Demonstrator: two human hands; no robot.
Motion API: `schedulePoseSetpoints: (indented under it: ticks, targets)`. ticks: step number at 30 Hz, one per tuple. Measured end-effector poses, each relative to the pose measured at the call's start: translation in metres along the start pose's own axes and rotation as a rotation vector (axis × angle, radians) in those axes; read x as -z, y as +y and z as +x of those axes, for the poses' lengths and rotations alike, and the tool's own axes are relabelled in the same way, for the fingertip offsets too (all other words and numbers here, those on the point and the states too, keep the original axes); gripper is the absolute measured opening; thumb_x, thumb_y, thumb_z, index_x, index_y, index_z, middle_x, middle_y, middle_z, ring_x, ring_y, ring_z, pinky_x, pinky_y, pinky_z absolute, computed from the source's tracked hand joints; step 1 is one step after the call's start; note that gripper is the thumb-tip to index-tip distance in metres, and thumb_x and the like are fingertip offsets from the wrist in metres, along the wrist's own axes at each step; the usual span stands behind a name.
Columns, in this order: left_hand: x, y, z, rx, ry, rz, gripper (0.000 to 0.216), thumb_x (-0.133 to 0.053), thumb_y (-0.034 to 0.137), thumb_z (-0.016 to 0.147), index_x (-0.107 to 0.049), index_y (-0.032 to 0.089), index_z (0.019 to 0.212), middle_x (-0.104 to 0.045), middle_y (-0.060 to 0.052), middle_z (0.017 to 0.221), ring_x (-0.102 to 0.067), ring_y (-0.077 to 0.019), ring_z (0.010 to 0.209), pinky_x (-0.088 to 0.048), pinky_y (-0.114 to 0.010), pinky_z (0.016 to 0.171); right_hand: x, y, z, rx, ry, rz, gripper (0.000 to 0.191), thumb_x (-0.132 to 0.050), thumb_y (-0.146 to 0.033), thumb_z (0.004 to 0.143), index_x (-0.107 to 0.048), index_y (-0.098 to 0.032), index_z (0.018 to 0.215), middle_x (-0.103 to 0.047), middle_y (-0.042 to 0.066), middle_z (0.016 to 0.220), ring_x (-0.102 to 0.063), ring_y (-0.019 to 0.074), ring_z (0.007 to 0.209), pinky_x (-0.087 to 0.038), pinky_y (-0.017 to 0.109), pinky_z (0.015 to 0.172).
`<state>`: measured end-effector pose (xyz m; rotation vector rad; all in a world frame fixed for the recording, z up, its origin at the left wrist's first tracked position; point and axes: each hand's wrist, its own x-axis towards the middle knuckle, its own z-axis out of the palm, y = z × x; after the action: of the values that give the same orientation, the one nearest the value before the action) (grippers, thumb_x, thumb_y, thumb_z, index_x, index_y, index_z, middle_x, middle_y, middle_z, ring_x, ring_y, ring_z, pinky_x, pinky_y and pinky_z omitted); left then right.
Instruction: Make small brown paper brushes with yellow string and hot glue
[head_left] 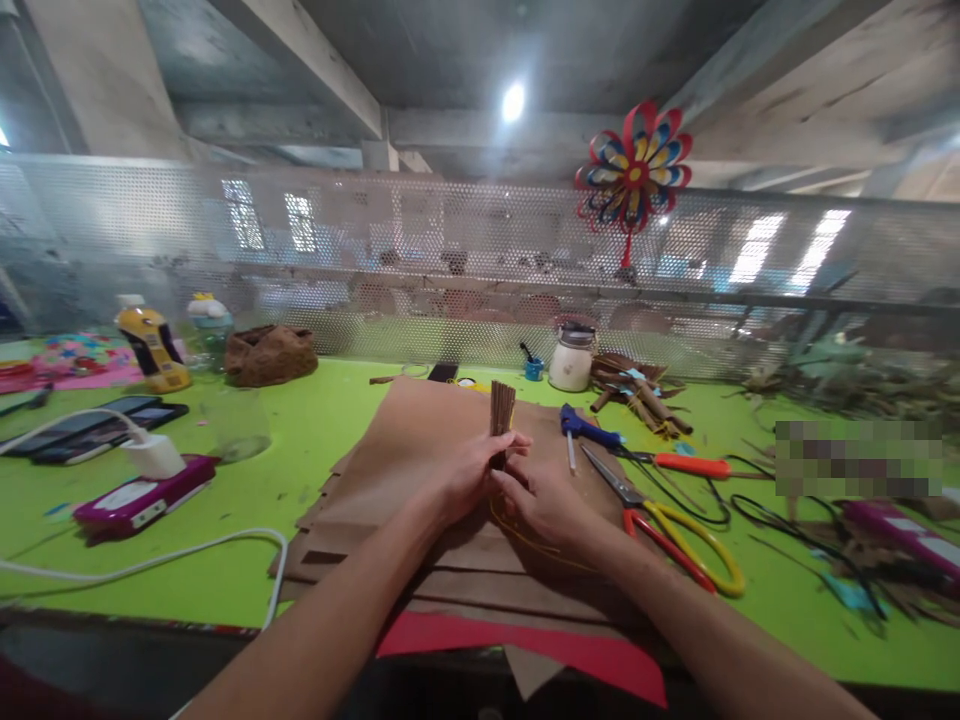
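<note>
A bundle of thin brown strips [501, 408] stands nearly upright above a stack of brown paper sheets [427, 415]. My left hand [480, 470] is closed around its lower part, with the thumb side facing me. Against the bundle's lower end, my right hand [541, 500] has its fingers curled in and touches the left fingers. A thin yellow string [536, 543] trails out below my hands over the paper. The bundle's bottom end is hidden by my fingers, and whether the right fingers also pinch the string is hard to see.
Right of the paper lie a blue glue gun [592, 430], scissors [667, 530] with red and yellow handles, and an orange-handled tool [694, 465]. A white jar [571, 358] stands behind. At left are a purple power strip [146, 495], phones [112, 430] and a yellow bottle [154, 345].
</note>
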<state>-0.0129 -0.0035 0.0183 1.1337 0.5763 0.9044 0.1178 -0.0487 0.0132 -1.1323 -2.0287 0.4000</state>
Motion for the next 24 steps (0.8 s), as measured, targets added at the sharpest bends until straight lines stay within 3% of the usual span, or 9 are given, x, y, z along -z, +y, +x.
schedulePoseSetpoints:
  ticks: [4,8,11,14,16,18,20,22,24]
  targets:
    - [0.001,0.008,-0.002,0.018,-0.023,-0.024,0.021,-0.059,0.023,0.075,-0.067,0.009,0.088,-0.067,-0.012,0.089,-0.062,-0.0167,0.075,-0.047,-0.025,0.068,0.008,0.0,-0.001,0.05,0.037,-0.028,0.03,-0.051,-0.037,0.084,-0.06,-0.017,0.065,-0.056,0.0,0.059,-0.044,0.0114,0.054,-0.033,0.024,0.054]
    - [0.003,0.014,-0.004,0.052,-0.103,-0.01,0.015,-0.056,0.017,0.075,-0.068,0.008,0.079,-0.066,-0.012,0.078,-0.062,-0.0163,0.068,-0.048,-0.028,0.069,0.03,0.009,0.006,-0.013,0.322,0.006,0.033,-0.052,-0.038,0.083,-0.059,-0.016,0.059,-0.05,-0.002,0.052,-0.04,0.0099,0.05,-0.029,0.024,0.049]
    - [0.001,0.016,-0.005,0.161,-0.214,-0.057,0.026,-0.05,0.021,0.08,-0.067,0.004,0.089,-0.067,-0.018,0.091,-0.064,-0.0225,0.076,-0.048,-0.037,0.078,0.054,0.021,0.013,-0.067,0.501,0.028,0.033,-0.053,-0.038,0.081,-0.059,-0.014,0.059,-0.051,-0.001,0.053,-0.042,0.0102,0.05,-0.033,0.024,0.05]
    - [0.001,0.017,-0.004,0.115,-0.196,-0.122,0.027,-0.047,0.02,0.081,-0.067,0.004,0.088,-0.061,-0.022,0.111,-0.062,-0.0252,0.09,-0.046,-0.038,0.084,0.075,0.034,0.017,-0.103,0.541,0.113,0.029,-0.056,-0.038,0.079,-0.067,-0.011,0.078,-0.062,0.005,0.067,-0.054,0.0143,0.06,-0.042,0.027,0.058]
    - [0.002,0.018,-0.004,0.097,-0.212,-0.117,0.028,-0.046,0.02,0.081,-0.067,0.004,0.089,-0.059,-0.023,0.116,-0.06,-0.0253,0.097,-0.044,-0.036,0.088,0.083,0.038,0.019,-0.082,0.522,0.196,0.032,-0.058,-0.035,0.077,-0.066,-0.012,0.098,-0.066,0.009,0.088,-0.06,0.0192,0.08,-0.047,0.031,0.068]
    - [0.002,0.017,-0.006,0.128,-0.313,-0.079,0.031,-0.047,0.022,0.08,-0.066,0.002,0.094,-0.058,-0.024,0.117,-0.06,-0.0271,0.098,-0.044,-0.039,0.088,0.083,0.038,0.018,-0.023,0.454,0.298,0.046,-0.062,-0.029,0.073,-0.057,-0.017,0.117,-0.061,0.011,0.112,-0.055,0.0226,0.104,-0.046,0.034,0.08]
    - [0.0,0.016,-0.01,0.159,-0.433,-0.029,0.032,-0.05,0.022,0.079,-0.064,0.003,0.099,-0.06,-0.023,0.113,-0.061,-0.029,0.097,-0.043,-0.043,0.089,0.077,0.033,0.017,0.023,0.324,0.443,0.064,-0.065,-0.022,0.068,-0.046,-0.023,0.13,-0.056,0.01,0.123,-0.049,0.0222,0.115,-0.045,0.034,0.086]
    - [-0.002,0.015,-0.013,0.19,-0.514,0.026,0.033,-0.053,0.02,0.078,-0.062,0.005,0.106,-0.063,-0.021,0.11,-0.06,-0.0297,0.099,-0.042,-0.045,0.09,0.068,0.027,0.016,0.022,0.135,0.59,0.071,-0.067,-0.019,0.064,-0.044,-0.024,0.131,-0.059,0.008,0.117,-0.054,0.0202,0.107,-0.046,0.032,0.083]
    - [-0.004,0.016,-0.015,0.2,-0.521,0.088,0.035,-0.054,0.018,0.079,-0.06,0.007,0.111,-0.064,-0.019,0.109,-0.06,-0.0283,0.102,-0.041,-0.044,0.092,0.062,0.022,0.015,-0.024,-0.035,0.659,0.056,-0.065,-0.019,0.063,-0.056,-0.019,0.119,-0.066,0.006,0.097,-0.061,0.0164,0.083,-0.049,0.028,0.071]
